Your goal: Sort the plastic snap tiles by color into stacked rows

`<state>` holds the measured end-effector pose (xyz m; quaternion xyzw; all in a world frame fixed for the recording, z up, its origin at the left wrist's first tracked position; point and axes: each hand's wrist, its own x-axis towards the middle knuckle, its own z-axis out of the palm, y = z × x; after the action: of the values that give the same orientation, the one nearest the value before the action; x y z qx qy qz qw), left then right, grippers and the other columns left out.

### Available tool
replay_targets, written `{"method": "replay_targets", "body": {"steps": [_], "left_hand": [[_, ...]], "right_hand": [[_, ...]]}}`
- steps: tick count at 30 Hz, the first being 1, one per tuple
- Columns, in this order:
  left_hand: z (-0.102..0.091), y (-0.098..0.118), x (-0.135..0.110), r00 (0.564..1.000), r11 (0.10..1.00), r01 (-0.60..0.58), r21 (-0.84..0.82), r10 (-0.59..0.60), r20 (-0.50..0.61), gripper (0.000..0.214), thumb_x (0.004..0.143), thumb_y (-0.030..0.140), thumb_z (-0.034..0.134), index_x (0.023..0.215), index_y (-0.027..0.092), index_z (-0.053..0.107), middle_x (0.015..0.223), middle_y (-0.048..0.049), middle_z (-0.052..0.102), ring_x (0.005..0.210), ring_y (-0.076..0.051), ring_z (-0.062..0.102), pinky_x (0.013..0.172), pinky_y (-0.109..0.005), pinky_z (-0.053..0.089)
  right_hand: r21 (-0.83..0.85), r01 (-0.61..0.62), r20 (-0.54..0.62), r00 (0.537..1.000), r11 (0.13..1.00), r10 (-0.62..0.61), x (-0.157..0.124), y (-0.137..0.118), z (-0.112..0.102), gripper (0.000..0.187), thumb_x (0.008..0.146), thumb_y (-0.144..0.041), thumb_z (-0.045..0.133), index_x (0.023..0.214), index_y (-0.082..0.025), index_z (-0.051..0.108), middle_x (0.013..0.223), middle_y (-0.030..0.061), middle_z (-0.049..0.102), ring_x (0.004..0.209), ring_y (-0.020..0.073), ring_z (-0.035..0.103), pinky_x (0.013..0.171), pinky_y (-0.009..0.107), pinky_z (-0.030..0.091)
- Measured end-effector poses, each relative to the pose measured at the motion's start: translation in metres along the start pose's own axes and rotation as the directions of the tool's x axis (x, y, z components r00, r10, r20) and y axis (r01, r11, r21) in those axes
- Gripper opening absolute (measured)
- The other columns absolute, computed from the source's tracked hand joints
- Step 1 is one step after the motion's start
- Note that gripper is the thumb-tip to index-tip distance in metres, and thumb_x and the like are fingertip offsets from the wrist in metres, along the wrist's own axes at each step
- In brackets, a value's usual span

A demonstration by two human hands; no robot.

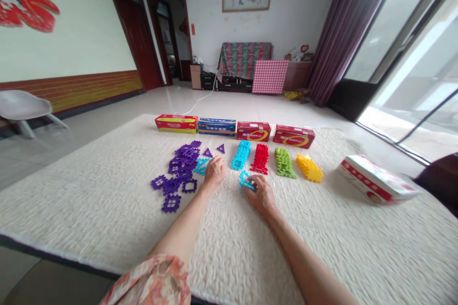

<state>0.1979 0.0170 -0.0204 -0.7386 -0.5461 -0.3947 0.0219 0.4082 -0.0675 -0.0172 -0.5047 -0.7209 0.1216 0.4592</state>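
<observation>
My right hand point(263, 195) grips a light blue interlocking plastic piece point(245, 179) at its edge, just in front of the stacks. My left hand point(214, 171) is closed with its fingertips curled in; whatever they may hold is hidden. Beside it, partly covered by the hand, lies another light blue piece point(201, 166). A loose pile of purple pieces point(182, 164) spreads to the left, with small purple triangles point(208, 152) near my left fingers. Beyond my hands lie a light blue stack point(241, 155), a red stack point(260, 158), a green stack point(284, 162) and a yellow stack point(309, 167).
A row of boxes stands behind the stacks: a red and yellow box point(176, 124), a blue box point(216, 127) and two red boxes point(253, 131). A white and red box point(378, 180) sits at the right. Everything rests on a cream quilted cover point(118, 181).
</observation>
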Motion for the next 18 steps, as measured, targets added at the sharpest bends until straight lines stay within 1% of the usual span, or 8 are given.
{"method": "replay_targets", "body": {"steps": [3, 6, 8, 10, 13, 16, 18], "left_hand": [[0.013, -0.001, 0.004, 0.997, 0.996, 0.051, -0.074, -0.055, -0.057, 0.033, 0.079, 0.007, 0.046, 0.1, 0.016, 0.07, 0.103, -0.0092, 0.071, 0.101, -0.02, 0.065, 0.097, -0.035, 0.051], [0.016, -0.005, 0.004, 0.994, 0.991, 0.078, -0.109, -0.086, -0.072, 0.032, 0.079, 0.006, 0.045, 0.095, 0.015, 0.071, 0.098, -0.0098, 0.072, 0.097, -0.02, 0.066, 0.094, -0.035, 0.052], [0.017, -0.006, 0.003, 0.993, 0.988, 0.084, -0.129, -0.094, -0.075, 0.032, 0.079, 0.005, 0.044, 0.094, 0.014, 0.071, 0.097, -0.0092, 0.073, 0.096, -0.02, 0.067, 0.092, -0.032, 0.053], [0.017, -0.006, 0.003, 0.992, 0.985, 0.093, -0.146, -0.105, -0.074, 0.033, 0.079, 0.004, 0.043, 0.094, 0.015, 0.072, 0.096, -0.0082, 0.074, 0.095, -0.019, 0.068, 0.09, -0.03, 0.053], [0.016, -0.004, 0.004, 0.982, 0.971, 0.15, -0.187, -0.168, -0.086, 0.034, 0.079, 0.004, 0.045, 0.094, 0.017, 0.072, 0.096, -0.0067, 0.075, 0.093, -0.018, 0.069, 0.089, -0.029, 0.054], [0.014, -0.003, 0.006, 0.961, 0.942, 0.228, -0.246, -0.259, -0.101, 0.032, 0.08, 0.005, 0.046, 0.093, 0.017, 0.073, 0.096, -0.0066, 0.076, 0.093, -0.017, 0.069, 0.089, -0.028, 0.054], [0.012, -0.002, 0.006, 0.951, 0.926, 0.257, -0.277, -0.294, -0.1, 0.033, 0.08, 0.004, 0.046, 0.093, 0.017, 0.073, 0.096, -0.0067, 0.076, 0.092, -0.017, 0.07, 0.088, -0.028, 0.054]], "right_hand": [[0.0, 0.004, 0.019, 1.0, 1.0, -0.004, 0.0, -0.006, -0.005, 0.018, 0.077, -0.026, 0.058, 0.09, -0.017, 0.066, 0.09, 0.0071, 0.065, 0.067, 0.0142, 0.059, 0.065, 0.027, 0.048], [-0.008, -0.012, 0.047, 0.999, 1.0, 0.013, 0.0, -0.012, -0.008, 0.021, 0.082, -0.027, 0.051, 0.092, -0.017, 0.066, 0.089, 0.0068, 0.067, 0.07, 0.0148, 0.061, 0.066, 0.026, 0.047], [-0.011, -0.047, 0.075, 0.996, 0.999, 0.047, 0.002, -0.014, -0.007, 0.024, 0.086, -0.028, 0.046, 0.091, -0.017, 0.066, 0.083, 0.0057, 0.068, 0.07, 0.0156, 0.062, 0.065, 0.026, 0.046], [0.001, -0.088, 0.113, 0.99, 0.996, 0.088, 0.009, -0.016, -0.002, 0.027, 0.086, -0.029, 0.044, 0.093, -0.017, 0.067, 0.074, 0.0041, 0.067, 0.067, 0.0161, 0.063, 0.063, 0.025, 0.045], [0.014, -0.124, 0.171, 0.978, 0.992, 0.12, 0.024, -0.019, 0.013, 0.032, 0.083, -0.027, 0.045, 0.104, -0.016, 0.068, 0.071, 0.0024, 0.068, 0.063, 0.0156, 0.062, 0.059, 0.024, 0.043], [-0.022, -0.121, 0.248, 0.961, 0.992, 0.122, 0.039, -0.023, 0.026, 0.036, 0.079, -0.024, 0.047, 0.108, -0.016, 0.068, 0.068, 0.0015, 0.067, 0.058, 0.0151, 0.06, 0.057, 0.024, 0.042], [-0.065, -0.099, 0.29, 0.95, 0.993, 0.114, 0.047, -0.025, 0.03, 0.036, 0.078, -0.022, 0.048, 0.107, -0.016, 0.068, 0.068, 0.0021, 0.067, 0.058, 0.0152, 0.059, 0.057, 0.024, 0.042]]}}
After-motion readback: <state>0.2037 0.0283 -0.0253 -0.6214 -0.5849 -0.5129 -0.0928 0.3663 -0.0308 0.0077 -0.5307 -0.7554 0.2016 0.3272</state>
